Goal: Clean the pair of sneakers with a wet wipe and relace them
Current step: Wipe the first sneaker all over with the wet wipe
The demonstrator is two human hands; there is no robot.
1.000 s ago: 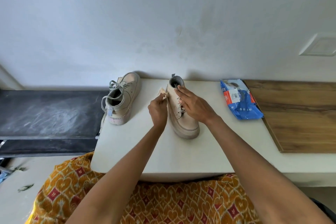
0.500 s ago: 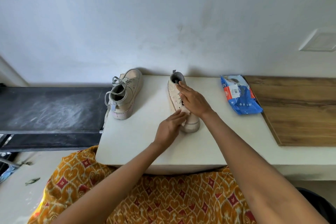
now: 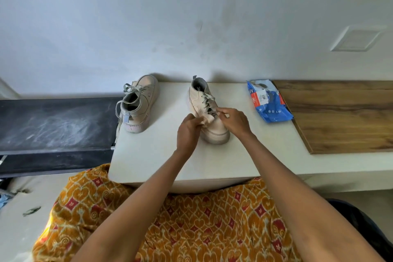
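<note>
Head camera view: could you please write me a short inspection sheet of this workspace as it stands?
Surface: white table, with a wooden board at its right end.
Job's things: near sneaker upright, laced, toe toward the person; far sneaker at the left edge, laces loose; wet wipe against the near sneaker's side; blue wipes pack.
Clutter: nothing seen.
Hands: left hand grips the wipe; right hand pinches at the laces.
Cables: nothing seen.
Surroundings: pale wall; dark bench left.
</note>
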